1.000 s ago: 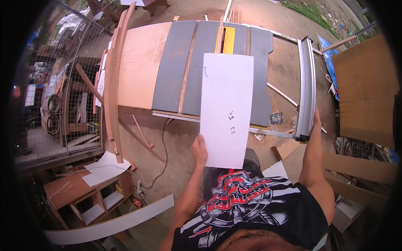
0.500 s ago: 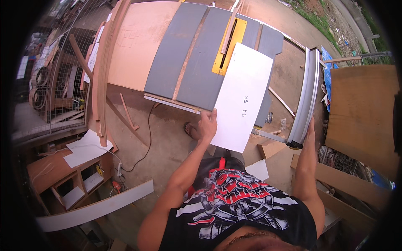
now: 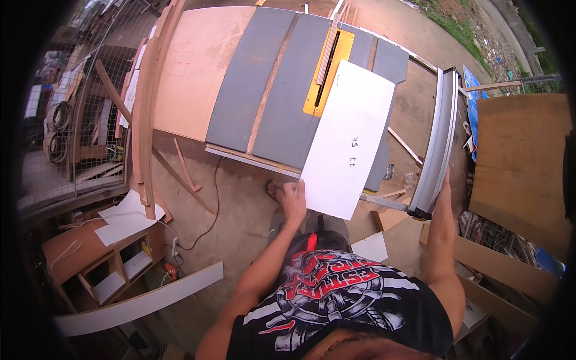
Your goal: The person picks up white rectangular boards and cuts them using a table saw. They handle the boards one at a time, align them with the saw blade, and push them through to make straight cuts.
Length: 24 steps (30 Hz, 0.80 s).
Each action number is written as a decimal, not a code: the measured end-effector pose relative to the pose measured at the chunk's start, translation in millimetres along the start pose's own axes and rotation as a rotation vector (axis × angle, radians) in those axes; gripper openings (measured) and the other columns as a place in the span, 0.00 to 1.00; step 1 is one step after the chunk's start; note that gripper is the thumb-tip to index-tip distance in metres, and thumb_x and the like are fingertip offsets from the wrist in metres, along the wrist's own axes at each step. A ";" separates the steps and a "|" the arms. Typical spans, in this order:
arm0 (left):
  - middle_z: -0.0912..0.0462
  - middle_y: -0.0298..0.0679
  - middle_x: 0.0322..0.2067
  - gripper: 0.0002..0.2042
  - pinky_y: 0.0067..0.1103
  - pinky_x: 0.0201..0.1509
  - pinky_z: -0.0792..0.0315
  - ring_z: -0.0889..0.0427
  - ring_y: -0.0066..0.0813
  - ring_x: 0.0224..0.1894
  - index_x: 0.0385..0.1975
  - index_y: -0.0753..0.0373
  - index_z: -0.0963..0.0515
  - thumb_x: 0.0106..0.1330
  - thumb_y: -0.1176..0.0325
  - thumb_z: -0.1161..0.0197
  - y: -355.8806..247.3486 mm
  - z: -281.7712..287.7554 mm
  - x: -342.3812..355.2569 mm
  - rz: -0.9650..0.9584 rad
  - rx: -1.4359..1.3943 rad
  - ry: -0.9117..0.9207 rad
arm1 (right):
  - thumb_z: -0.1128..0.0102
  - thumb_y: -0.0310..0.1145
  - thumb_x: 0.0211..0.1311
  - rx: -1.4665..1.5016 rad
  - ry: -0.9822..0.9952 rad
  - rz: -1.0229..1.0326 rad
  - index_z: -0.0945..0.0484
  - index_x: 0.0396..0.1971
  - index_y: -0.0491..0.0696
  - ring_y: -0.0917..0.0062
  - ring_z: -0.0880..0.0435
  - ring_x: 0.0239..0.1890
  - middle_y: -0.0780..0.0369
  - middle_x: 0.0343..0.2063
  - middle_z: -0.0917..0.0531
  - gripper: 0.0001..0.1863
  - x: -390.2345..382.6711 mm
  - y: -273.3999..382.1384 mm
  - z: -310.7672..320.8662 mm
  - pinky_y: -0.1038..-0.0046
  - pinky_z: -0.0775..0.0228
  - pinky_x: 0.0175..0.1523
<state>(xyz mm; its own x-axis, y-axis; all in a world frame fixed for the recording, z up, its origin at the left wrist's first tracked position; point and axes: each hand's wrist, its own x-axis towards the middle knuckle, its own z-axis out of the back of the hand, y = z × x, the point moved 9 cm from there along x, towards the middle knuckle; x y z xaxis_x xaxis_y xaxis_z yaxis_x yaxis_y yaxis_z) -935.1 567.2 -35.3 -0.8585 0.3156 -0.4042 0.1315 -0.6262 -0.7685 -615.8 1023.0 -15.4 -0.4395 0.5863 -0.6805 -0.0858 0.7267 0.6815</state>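
A long white board point(image 3: 355, 132) with dark handwriting lies on the grey saw table point(image 3: 287, 90), its near end jutting past the table's front edge toward me. My left hand point(image 3: 294, 203) pinches the board's left edge close to that near end. Beside the board's far end is the yellow insert plate point(image 3: 313, 99) with its dark blade slot. Thin wooden strips point(image 3: 327, 57) lie along the slot. On the right, my right hand point(image 3: 444, 195) holds the outer side of a silver metal rail point(image 3: 441, 141); most of its fingers are hidden behind the rail.
A pale wood panel point(image 3: 195, 72) extends the table leftward, with tall planks point(image 3: 147, 114) beside it. A black cable point(image 3: 213, 207) crosses the floor. At lower left are a wooden cabinet point(image 3: 84, 255) and a long white strip point(image 3: 150, 299). A brown panel point(image 3: 516, 174) stands right.
My left hand has slid nearer to me along the board's left edge, away from the table's front edge. The board and my right hand stay nearly in place.
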 end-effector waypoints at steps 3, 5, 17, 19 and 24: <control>0.24 0.56 0.38 0.24 0.41 0.51 0.33 0.25 0.54 0.45 0.43 0.69 0.32 0.73 0.48 0.46 -8.8 -12.6 6.1 -0.007 0.079 -0.054 | 0.62 0.62 0.72 0.000 -0.031 0.048 0.26 0.54 0.40 0.62 0.13 0.41 0.51 0.42 0.16 0.37 -10.0 13.2 -0.1 0.63 0.17 0.42; 0.26 0.59 0.41 0.24 0.38 0.52 0.33 0.25 0.53 0.44 0.44 0.70 0.35 0.73 0.49 0.46 -26.2 -17.6 10.3 0.074 0.005 -0.008 | 0.62 0.64 0.72 -0.064 0.026 0.072 0.25 0.54 0.41 0.62 0.13 0.40 0.51 0.41 0.16 0.38 -4.8 13.3 7.6 0.62 0.17 0.41; 0.48 0.64 0.67 0.55 0.53 0.71 0.53 0.53 0.69 0.70 0.73 0.49 0.44 0.43 0.35 0.26 -121.4 -7.4 -13.5 -0.718 0.589 0.219 | 0.67 0.66 0.68 -0.014 0.016 0.048 0.36 0.66 0.44 0.51 0.24 0.60 0.46 0.58 0.25 0.43 22.0 -16.6 -3.1 0.55 0.22 0.52; 0.51 0.63 0.70 0.56 0.54 0.73 0.55 0.56 0.71 0.72 0.73 0.51 0.43 0.42 0.33 0.27 -119.1 -14.3 -9.8 -0.730 0.615 0.277 | 0.66 0.64 0.69 -0.108 0.150 0.016 0.37 0.67 0.44 0.50 0.24 0.59 0.45 0.58 0.25 0.41 20.5 -19.6 -89.4 0.54 0.22 0.53; 0.50 0.60 0.72 0.58 0.56 0.73 0.59 0.58 0.69 0.74 0.73 0.62 0.45 0.45 0.32 0.30 -117.5 -19.9 -6.5 -0.851 0.563 0.255 | 0.60 0.55 0.73 -0.020 0.160 0.136 0.38 0.65 0.37 0.48 0.23 0.57 0.42 0.56 0.26 0.36 41.9 -25.3 -118.0 0.51 0.23 0.58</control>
<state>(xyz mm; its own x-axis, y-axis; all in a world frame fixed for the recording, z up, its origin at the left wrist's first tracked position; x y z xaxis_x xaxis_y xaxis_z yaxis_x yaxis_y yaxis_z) -935.2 652.9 47.8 -0.4215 0.9067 0.0177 -0.7715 -0.3482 -0.5325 -737.5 986.9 -29.4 -0.5843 0.6133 -0.5314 -0.0330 0.6364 0.7707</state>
